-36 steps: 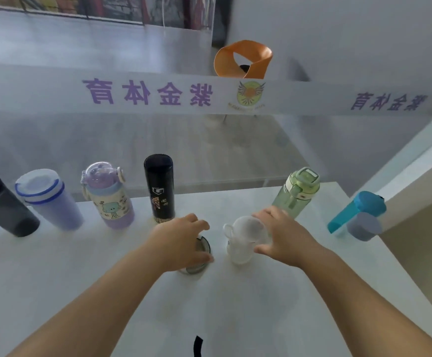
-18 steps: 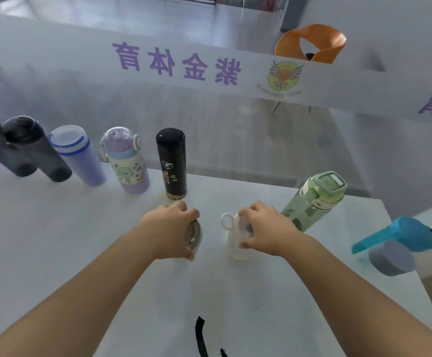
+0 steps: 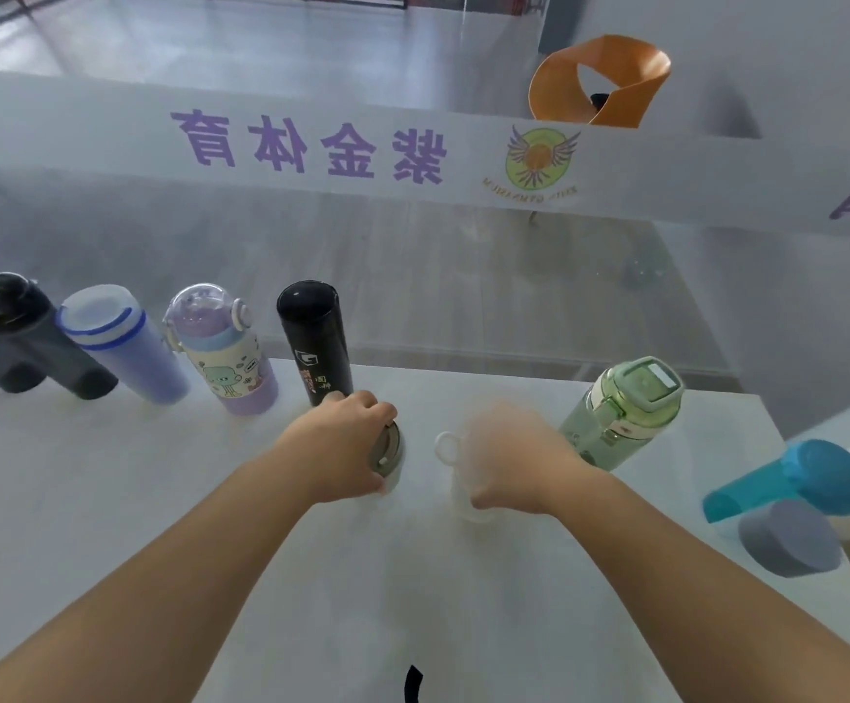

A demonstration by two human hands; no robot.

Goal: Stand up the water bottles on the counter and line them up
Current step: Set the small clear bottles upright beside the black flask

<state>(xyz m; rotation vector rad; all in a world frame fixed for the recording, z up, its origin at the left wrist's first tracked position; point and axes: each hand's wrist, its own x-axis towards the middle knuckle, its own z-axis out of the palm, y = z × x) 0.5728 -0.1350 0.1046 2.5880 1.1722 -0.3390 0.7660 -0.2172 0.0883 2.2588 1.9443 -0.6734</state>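
Upright bottles line the back of the white counter: a dark grey one, a pale blue one, a lilac cartoon bottle and a black flask. My left hand grips a pale grey bottle with a grey lid, standing just right of the black flask. My right hand, blurred, holds a white bottle with a loop handle. A green bottle stands to its right. At the counter's right edge are a teal bottle and a grey-blue one.
A glass partition with a white band of purple characters rises directly behind the counter. An orange chair stands beyond it. A black strap shows at the near edge. The counter ends on the right beside the teal bottle.
The view shifted left and downward. My left hand closed over the grey-lidded bottle, which now stands near the black flask. My right hand stayed on the white bottle and is moving.
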